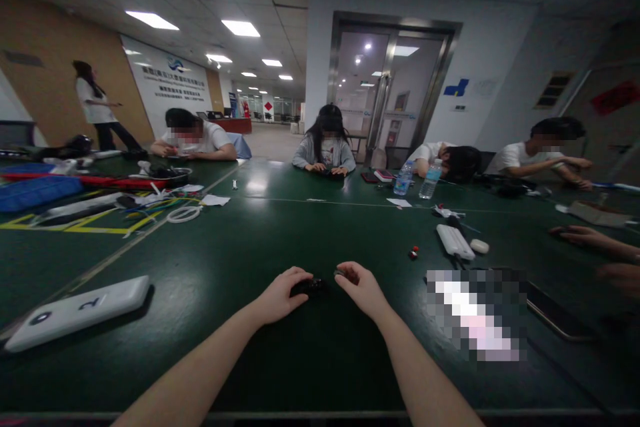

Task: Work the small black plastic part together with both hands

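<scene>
Dark green surface (210, 347) fills my view, and I read it from the left. A white rounded plastic slab (77, 313) printed with dark digits lies flat near the left edge, well apart from the hands. Next comes the left hand (280, 295), its fingers (300, 277) curled over a small black object (311, 289) resting on the surface; it is too dark for me to tell what it is. The right hand (361, 288) sits just beside it, fingers (347, 272) narrow in a pinch around a tiny grey piece (339, 273). Farther right I see a white ribbed plastic block (455, 241), a blurred-out item (475, 313), a black smartphone (555, 310) and a co-worker's hand (585, 237) at the edge.
</scene>
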Available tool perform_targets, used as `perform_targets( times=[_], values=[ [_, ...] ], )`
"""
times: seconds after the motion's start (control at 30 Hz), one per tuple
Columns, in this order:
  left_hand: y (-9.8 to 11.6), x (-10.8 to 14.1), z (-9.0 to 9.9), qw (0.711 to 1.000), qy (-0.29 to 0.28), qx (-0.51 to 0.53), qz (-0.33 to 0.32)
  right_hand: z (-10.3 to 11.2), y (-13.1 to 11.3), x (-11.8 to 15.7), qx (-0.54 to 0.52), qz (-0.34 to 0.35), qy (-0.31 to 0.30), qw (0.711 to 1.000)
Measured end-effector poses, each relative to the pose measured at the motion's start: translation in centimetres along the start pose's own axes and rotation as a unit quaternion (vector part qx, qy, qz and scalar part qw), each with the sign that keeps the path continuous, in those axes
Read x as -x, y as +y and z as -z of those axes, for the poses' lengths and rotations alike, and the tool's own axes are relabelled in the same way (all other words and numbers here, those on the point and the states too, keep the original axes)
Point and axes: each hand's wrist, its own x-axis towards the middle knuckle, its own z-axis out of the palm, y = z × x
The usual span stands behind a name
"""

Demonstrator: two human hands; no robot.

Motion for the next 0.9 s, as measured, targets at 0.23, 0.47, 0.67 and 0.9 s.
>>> perform_targets(
  times=[0.23,0.47,0.67,0.9],
  values=[
    [0.4,0.1,0.0,1.0,0.013,-0.01,-0.001,-0.2,0.7,-0.3,0.003,-0.006,-0.002,1.0],
    [0.0,0.1,-0.2,1.0,0.018,0.002,-0.015,-0.1,0.2,-0.1,0.03,-0.031,-0.034,0.998],
    [-0.3,0.0,-0.4,0.999,0.025,0.0,-0.023,-0.2,-0.1,0.0,0.064,-0.026,-0.023,0.997],
    [-0.1,0.1,-0.5,0.999,0.032,0.002,-0.008,-1.2,-1.4,0.6,0.084,0.018,-0.035,0.996]
  ],
)
